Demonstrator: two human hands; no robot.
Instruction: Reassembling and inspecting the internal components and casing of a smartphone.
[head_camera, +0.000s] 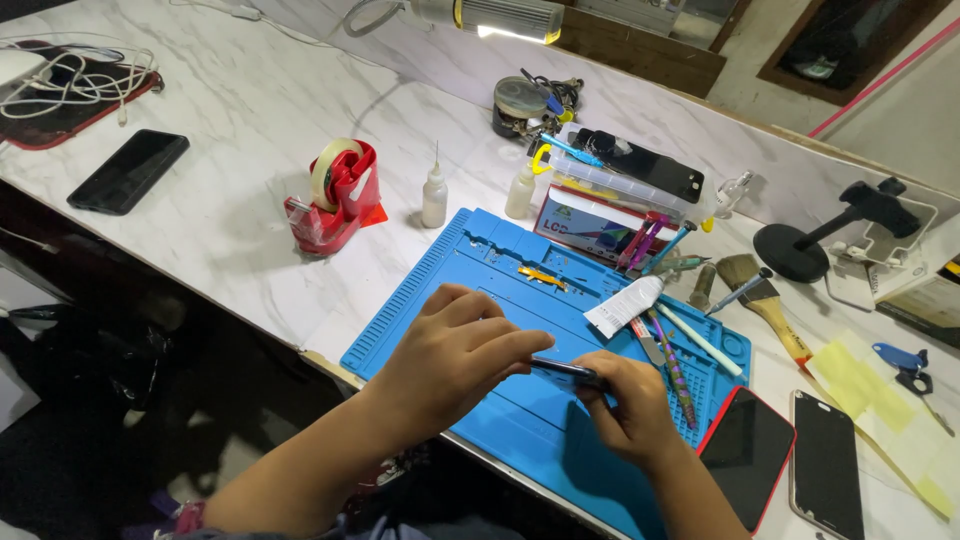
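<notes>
Both hands' fingers pinch a dark phone (565, 372) over blue mat (520, 420) on marble table (230, 110)

A white marble bench (250, 120) ran across the frame. A blue mat (520, 420) lay at lower centre, a red tape holder (335, 200) left of centre, a black phone (128, 171) at upper left, and two phones (790, 460) at lower right.

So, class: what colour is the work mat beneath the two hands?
Bright blue. The silicone work mat shows best in the head view, the only one here.
</notes>
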